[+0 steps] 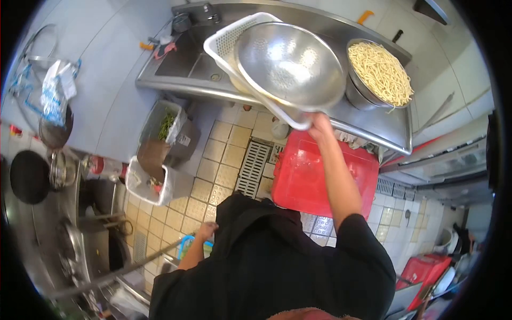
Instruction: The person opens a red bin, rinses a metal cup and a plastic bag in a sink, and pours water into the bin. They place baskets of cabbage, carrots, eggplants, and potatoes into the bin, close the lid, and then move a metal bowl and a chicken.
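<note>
One right hand (320, 125) grips the basket (242, 37) rim with colander (290, 64) above the counter (384, 125) edge.

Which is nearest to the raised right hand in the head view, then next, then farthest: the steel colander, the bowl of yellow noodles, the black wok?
1. Round steel colander: stacked in the tray the right hand holds.
2. Steel bowl of yellow noodles: on the counter, beside it.
3. Black wok: far across, by the stove.

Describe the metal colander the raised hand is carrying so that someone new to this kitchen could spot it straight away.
Start at the long steel counter with the sink at the top of the view. In front of it the person's right hand lifts a white perforated plastic basket, and the metal colander sits inside it. Unlike the steel bowl of yellow noodles beside it, the colander is empty, shiny and dotted with holes.
</note>
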